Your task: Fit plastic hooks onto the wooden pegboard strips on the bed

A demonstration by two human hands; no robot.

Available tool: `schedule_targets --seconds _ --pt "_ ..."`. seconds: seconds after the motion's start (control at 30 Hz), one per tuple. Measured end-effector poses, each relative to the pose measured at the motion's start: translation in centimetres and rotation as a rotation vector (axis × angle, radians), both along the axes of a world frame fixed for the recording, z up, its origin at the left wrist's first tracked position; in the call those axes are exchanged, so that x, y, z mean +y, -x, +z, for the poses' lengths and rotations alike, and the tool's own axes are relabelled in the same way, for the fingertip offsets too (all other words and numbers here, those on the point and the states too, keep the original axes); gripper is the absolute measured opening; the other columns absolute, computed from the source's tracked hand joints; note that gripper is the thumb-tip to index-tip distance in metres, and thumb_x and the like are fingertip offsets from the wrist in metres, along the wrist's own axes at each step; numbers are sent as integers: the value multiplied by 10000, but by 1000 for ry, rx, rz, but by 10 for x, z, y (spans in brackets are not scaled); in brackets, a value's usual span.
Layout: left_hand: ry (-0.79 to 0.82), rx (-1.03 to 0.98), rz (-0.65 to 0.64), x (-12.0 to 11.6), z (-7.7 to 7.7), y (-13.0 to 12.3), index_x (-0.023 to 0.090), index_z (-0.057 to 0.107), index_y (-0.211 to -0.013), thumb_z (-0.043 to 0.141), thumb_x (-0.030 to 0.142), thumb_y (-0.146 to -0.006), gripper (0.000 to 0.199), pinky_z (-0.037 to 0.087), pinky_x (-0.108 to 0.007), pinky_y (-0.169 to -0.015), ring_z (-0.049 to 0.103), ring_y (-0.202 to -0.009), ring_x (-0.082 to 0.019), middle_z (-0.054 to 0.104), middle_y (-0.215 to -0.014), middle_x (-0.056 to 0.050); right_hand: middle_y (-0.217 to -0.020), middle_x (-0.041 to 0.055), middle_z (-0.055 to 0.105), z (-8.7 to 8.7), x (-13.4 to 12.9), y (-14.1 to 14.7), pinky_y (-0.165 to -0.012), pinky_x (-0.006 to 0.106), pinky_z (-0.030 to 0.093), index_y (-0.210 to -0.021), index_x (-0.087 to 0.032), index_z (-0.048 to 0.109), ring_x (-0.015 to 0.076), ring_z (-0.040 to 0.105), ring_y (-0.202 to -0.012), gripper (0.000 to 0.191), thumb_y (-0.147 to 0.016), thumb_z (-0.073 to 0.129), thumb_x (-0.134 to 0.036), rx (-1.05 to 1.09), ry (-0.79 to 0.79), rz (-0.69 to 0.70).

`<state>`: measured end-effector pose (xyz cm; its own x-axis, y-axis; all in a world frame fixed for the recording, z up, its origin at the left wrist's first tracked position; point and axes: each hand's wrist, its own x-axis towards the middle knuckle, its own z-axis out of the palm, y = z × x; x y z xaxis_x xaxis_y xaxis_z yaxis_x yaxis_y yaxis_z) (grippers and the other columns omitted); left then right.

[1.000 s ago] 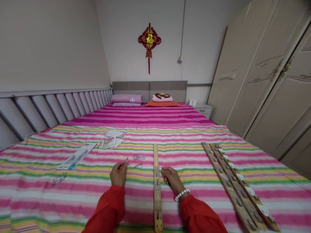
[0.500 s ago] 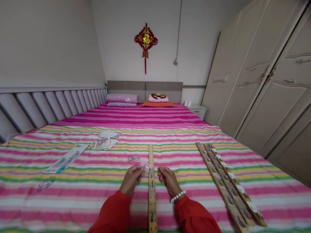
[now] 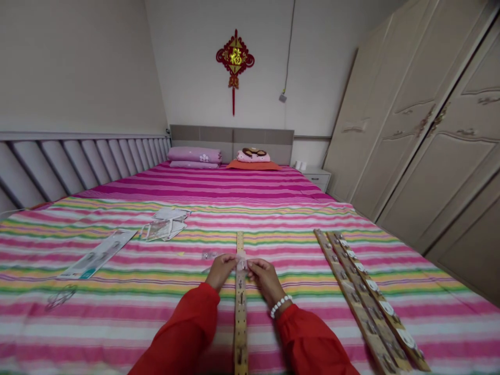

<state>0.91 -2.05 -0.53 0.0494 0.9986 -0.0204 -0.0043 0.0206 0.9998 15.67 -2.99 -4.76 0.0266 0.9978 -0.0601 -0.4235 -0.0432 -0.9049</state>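
Both hands meeting over the wooden strip (image 3: 239, 307) lying lengthwise on the striped bed (image 3: 117, 291): left hand (image 3: 220, 270) and right hand (image 3: 264, 275) pinching a small clear piece (image 3: 241, 262) together, probably steadying it above the holes.

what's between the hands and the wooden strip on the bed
Nothing visible. The left hand and right hand meet right over the wooden strip, pinching a small clear piece above it. The other small clear piece lies off to the left.
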Motion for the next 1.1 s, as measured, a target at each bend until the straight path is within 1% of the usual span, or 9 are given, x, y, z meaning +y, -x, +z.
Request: schedule_targets --seconds 0.07,0.2,0.3,0.37,0.43,0.7,0.93,1.1 --pt "-25 -15 0 8 -6 -3 150 646 -578 709 405 -516 270 418 -256 -587 530 -545 -131 589 -508 17 -544 11 646 1 5 1 -453 216 403 -678 -127 710 90 517 -454 278 -523 814 -333 -14 -10 -6" --pt "-28 -25 86 22 -23 -5 141 641 -632 709 380 -503 280 437 -268 -604 564 -563 -148 617 -541 7 -523 11 646 -3 11 4 -442 216 399 -657 -131 699 95 520 -448 225 -530 793 -292 -33 17 -31" --pt "-17 -10 126 28 -36 -6 146 624 -640 702 378 -496 284 443 -279 -615 578 -575 -160 616 -548 4 -506 5 637 -8 14 7 -424 214 390 -623 -138 677 96 513 -432 191 -527 770 -274 -52 44 -58" --pt "-17 6 139 30 -42 -7 153 611 -630 686 384 -507 272 438 -280 -607 578 -576 -164 608 -545 6 -493 -1 628 -11 16 9 -413 211 382 -611 -139 663 94 506 -419 171 -529 754 -260 -62 56 -70" --pt "-19 26 148 31 -45 -7 159 600 -618 669 379 -518 252 430 -276 -593 574 -572 -164 602 -544 8 -475 -9 615 -13 17 11 -395 205 363 -603 -141 650 90 492 -402 155 -530 738 -245 -75 69 -81" --pt "-20 104 158 36 -46 -6 159 606 -591 652 289 -531 150 429 -264 -563 573 -556 -162 594 -515 13 -426 -40 567 -14 22 16 -353 187 304 -595 -145 615 72 442 -359 106 -542 678 -212 -115 107 -123" --pt "-11 125 191 39 -57 -7 150 633 -643 650 257 -571 130 455 -258 -564 597 -579 -166 621 -550 1 -383 -64 519 -18 25 19 -336 187 272 -571 -157 592 60 392 -326 85 -542 657 -203 -129 120 -144" --pt "2 124 217 40 -62 -9 148 647 -695 654 236 -593 135 477 -260 -586 618 -611 -171 643 -592 -10 -371 -69 507 -21 27 20 -337 187 273 -556 -166 575 63 392 -324 91 -543 657 -204 -136 121 -155"
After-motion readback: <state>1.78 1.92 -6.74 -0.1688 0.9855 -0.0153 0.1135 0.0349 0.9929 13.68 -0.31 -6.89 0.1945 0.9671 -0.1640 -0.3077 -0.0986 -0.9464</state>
